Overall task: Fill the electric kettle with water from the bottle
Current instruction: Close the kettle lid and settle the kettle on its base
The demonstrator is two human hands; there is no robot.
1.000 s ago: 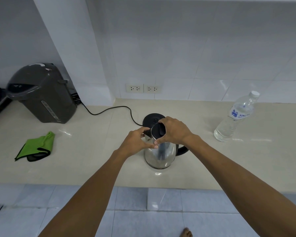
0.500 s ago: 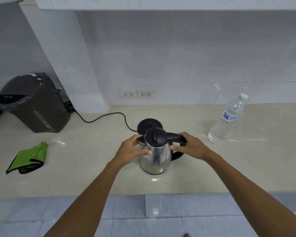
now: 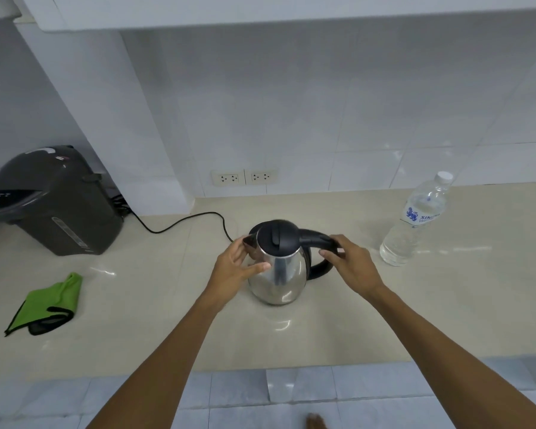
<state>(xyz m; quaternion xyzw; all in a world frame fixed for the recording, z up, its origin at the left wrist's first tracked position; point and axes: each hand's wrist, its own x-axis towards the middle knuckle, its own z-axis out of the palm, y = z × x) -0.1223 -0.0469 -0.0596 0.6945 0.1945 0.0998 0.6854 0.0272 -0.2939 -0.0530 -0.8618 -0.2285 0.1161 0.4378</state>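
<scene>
Steel electric kettle (image 3: 279, 274), black lid shut, stood on beige stone counter (image 3: 136, 320) | head: left hand (image 3: 232, 270) lay spread against its side, right hand (image 3: 350, 264) curled round black handle (image 3: 314, 238) | clear plastic bottle (image 3: 415, 224) capped, part-full, well apart | I couldn't see the fill: pre-pour or poured and reclosed.

A kettle (image 3: 276, 274) stands at the middle of the counter (image 3: 477, 289), a bottle (image 3: 415, 224) to its right. At far left sits a thermo pot (image 3: 53, 202), a cloth (image 3: 48, 305) before it.
</scene>
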